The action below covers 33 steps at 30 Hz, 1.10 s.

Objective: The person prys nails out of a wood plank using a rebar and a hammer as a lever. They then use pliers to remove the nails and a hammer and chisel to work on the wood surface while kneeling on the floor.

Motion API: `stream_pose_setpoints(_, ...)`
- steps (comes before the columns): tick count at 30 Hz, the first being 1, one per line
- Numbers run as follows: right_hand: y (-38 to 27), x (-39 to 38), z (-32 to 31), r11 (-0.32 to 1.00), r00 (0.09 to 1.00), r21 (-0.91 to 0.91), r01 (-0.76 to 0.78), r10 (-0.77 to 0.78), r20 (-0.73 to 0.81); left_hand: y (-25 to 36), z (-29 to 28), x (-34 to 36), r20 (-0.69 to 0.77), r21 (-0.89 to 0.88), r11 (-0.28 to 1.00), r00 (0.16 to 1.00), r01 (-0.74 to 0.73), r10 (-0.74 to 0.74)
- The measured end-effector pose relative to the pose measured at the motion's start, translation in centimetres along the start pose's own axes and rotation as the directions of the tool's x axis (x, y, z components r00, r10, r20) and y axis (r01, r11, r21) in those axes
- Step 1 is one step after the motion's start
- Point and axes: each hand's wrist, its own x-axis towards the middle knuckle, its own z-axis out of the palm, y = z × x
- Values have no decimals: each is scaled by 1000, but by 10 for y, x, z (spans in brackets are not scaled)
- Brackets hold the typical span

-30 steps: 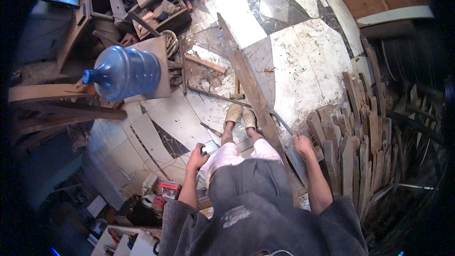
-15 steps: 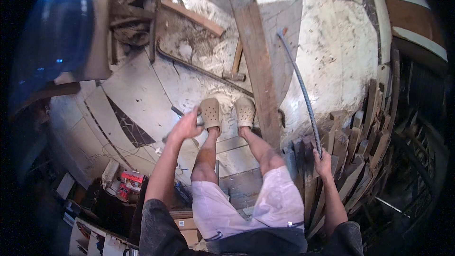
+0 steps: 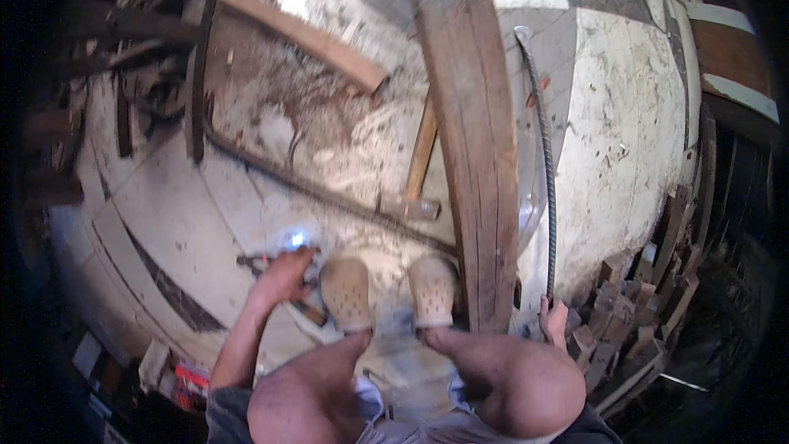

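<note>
My right hand (image 3: 554, 318) is closed around a long ribbed metal bar (image 3: 547, 181), which reaches forward to a flattened tip beside a long weathered plank (image 3: 468, 115). My left hand (image 3: 286, 275) is low by a dark tool (image 3: 250, 262) on the tiles, left of my beige clogs (image 3: 347, 292); its fingers are blurred, so I cannot tell what, if anything, they hold. A hammer (image 3: 415, 207) with a wooden handle lies ahead of my feet, next to a long dark bar (image 3: 320, 187).
Loose scrap wood (image 3: 625, 312) is stacked along the right. A short board (image 3: 304, 37) and debris lie on the tiled floor ahead. Dark frames and clutter (image 3: 140, 49) crowd the upper left, and a red box (image 3: 191, 378) is among items at lower left.
I have crouched, bringing the floor closer and bending my knees. My left hand has lowered toward the tiles. The held bar now points more directly forward, and the water jug has left the view.
</note>
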Motion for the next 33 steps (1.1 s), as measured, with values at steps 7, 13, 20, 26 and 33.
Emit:
stream_pose_setpoints(7,-75,58,22,977,955,190,102,-42,-294,27,20,31,-51,122,988,994,-94,101)
stream_pose_setpoints(13,-81,77,47,982,867,95,164,-98,-489,26,39,29,-252,164,986,964,-39,80)
stream_pose_setpoints(20,-83,64,45,950,803,167,264,-120,-584,-10,32,22,-546,307,951,824,27,153)
stream_pose_setpoints(26,-82,-44,56,848,723,230,477,-230,-652,21,8,25,-603,296,950,753,-97,265)
stream_pose_setpoints(33,20,-189,194,765,987,634,-110,9,161,129,43,97,-153,465,744,784,-479,601)
